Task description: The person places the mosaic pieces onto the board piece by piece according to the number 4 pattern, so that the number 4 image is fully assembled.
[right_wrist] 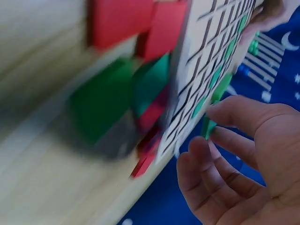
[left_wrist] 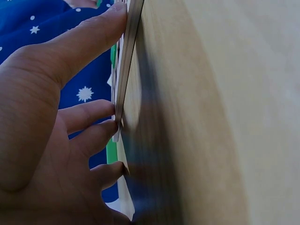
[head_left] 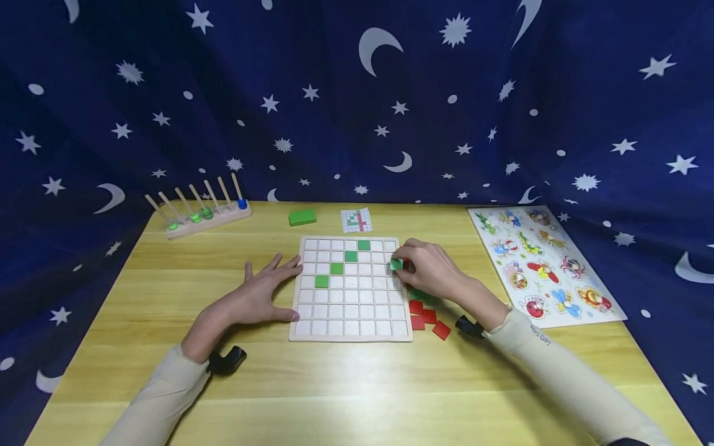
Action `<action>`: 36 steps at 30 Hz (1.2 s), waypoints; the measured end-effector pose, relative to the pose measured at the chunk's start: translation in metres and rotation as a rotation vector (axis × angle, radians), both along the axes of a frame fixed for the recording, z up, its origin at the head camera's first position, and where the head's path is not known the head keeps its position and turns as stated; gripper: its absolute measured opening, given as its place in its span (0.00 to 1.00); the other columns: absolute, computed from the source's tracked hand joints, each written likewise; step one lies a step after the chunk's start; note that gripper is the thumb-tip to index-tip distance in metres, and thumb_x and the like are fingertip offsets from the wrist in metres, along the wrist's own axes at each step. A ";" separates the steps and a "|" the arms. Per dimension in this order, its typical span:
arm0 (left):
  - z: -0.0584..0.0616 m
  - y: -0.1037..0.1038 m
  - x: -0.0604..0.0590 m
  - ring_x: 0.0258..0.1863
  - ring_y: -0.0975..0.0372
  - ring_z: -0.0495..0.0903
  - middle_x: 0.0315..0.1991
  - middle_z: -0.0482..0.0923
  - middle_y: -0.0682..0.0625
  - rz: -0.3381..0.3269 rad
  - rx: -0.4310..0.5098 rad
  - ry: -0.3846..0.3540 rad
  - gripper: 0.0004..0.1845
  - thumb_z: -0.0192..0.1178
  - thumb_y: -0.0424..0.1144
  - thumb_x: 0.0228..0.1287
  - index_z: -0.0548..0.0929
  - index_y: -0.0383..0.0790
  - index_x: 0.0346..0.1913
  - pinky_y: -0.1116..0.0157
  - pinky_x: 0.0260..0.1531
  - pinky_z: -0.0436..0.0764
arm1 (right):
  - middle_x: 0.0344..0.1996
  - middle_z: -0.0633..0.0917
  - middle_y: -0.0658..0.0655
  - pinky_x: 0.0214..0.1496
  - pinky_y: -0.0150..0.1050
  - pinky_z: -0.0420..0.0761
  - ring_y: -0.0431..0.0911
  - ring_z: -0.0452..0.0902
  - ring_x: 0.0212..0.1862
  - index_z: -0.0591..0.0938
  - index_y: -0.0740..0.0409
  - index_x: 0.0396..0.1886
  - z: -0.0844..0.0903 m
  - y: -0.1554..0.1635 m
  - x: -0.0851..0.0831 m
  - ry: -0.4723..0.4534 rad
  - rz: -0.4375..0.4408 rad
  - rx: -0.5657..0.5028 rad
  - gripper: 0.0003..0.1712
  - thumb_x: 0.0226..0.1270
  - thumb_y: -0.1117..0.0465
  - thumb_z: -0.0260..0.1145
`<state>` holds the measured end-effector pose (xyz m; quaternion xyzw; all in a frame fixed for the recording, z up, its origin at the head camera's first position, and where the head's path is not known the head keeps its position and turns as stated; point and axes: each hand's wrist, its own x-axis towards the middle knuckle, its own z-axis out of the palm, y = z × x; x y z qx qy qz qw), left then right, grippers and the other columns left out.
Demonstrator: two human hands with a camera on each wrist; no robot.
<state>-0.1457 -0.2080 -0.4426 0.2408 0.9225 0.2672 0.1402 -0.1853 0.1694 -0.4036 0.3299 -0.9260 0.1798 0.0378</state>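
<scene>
A white gridded board (head_left: 350,311) lies on the table, with several green square tiles (head_left: 337,269) in its cells along a slanting line. My left hand (head_left: 251,300) is spread at the board's left side; in the left wrist view its thumb (left_wrist: 89,40) and fingertips touch the edge. Over the board's right edge, my right hand (head_left: 432,271) pinches a green tile (head_left: 396,264) between thumb and fingers. Right of the board lie loose red tiles (head_left: 429,316), and loose green tiles (right_wrist: 105,101) are partly hidden below the right hand in the head view.
Behind the board are a small card (head_left: 356,220) with a coloured grid pattern and a green block (head_left: 302,217). A wooden peg rack (head_left: 217,217) with green and blue beads stands at the back left. An insect picture board (head_left: 493,248) lies at the right. A starry curtain hangs behind.
</scene>
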 end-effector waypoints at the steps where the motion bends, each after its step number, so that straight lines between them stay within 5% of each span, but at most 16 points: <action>1: 0.000 0.000 0.000 0.78 0.44 0.37 0.80 0.48 0.50 -0.002 0.001 -0.002 0.53 0.76 0.58 0.51 0.63 0.44 0.77 0.26 0.58 0.25 | 0.35 0.83 0.54 0.27 0.36 0.73 0.42 0.73 0.26 0.88 0.59 0.42 -0.001 -0.006 0.002 0.002 0.009 0.000 0.12 0.56 0.64 0.76; 20: -0.002 0.000 -0.001 0.78 0.44 0.38 0.80 0.49 0.49 -0.003 0.000 0.002 0.53 0.75 0.58 0.51 0.62 0.45 0.77 0.25 0.58 0.26 | 0.34 0.81 0.49 0.27 0.32 0.72 0.38 0.70 0.27 0.88 0.56 0.43 -0.017 -0.089 0.021 -0.047 0.232 -0.021 0.12 0.58 0.65 0.71; 36: -0.001 -0.001 0.000 0.78 0.43 0.38 0.79 0.49 0.48 -0.016 0.002 0.012 0.53 0.75 0.58 0.51 0.63 0.43 0.77 0.24 0.58 0.26 | 0.27 0.76 0.47 0.26 0.33 0.69 0.38 0.69 0.25 0.87 0.54 0.38 -0.017 -0.125 0.025 -0.035 0.280 0.063 0.07 0.60 0.60 0.72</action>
